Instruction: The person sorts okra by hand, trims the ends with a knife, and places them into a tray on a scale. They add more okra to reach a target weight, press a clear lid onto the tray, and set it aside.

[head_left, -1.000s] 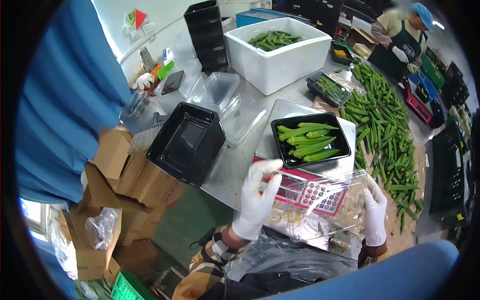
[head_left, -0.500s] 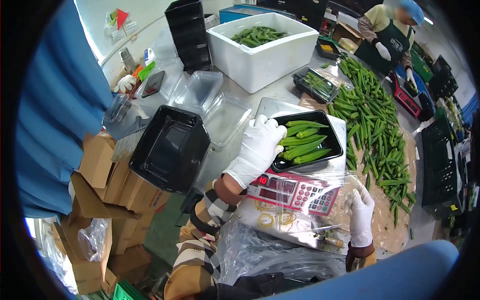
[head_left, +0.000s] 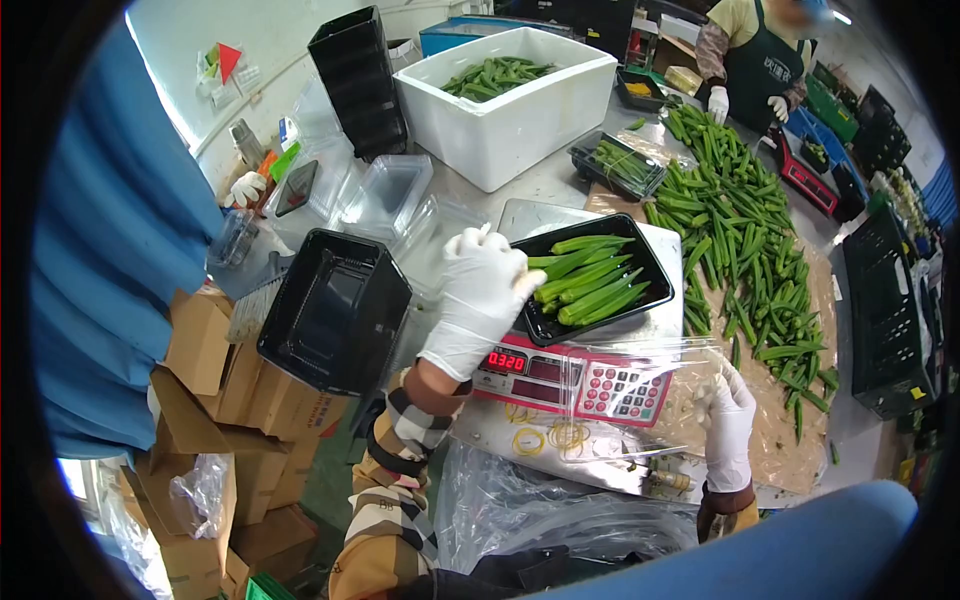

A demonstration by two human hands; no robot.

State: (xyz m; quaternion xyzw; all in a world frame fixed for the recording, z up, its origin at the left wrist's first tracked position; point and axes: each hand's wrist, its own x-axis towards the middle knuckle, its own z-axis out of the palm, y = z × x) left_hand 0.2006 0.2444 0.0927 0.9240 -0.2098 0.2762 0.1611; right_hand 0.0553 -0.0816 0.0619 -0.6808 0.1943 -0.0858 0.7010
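Observation:
White-gloved, my left hand (head_left: 480, 295) is closed beside the left edge of a black tray (head_left: 655, 290); whether anything is in its fingers is hidden. Okra pods (head_left: 597, 283) lie side by side in the tray, which rests on the metal plate of a scale (head_left: 560, 378) reading 0.320. My right hand (head_left: 728, 425), also gloved, pinches a clear plastic lid (head_left: 640, 350) in front of the tray, over the scale's keypad. Loose okra (head_left: 740, 220) is heaped on the right side of the table.
A white foam box (head_left: 510, 125) with okra stands at the back. Left are stacked black trays (head_left: 325, 310) and clear containers (head_left: 390, 195). A packed tray (head_left: 620, 165) sits behind the scale. Rubber bands (head_left: 568, 436) lie in front. A co-worker (head_left: 765, 65) stands at the back right.
My left hand has moved left, off the okra and the tray. The okra pods are now more spread out, and the display shows 0.320. The co-worker's hands have shifted.

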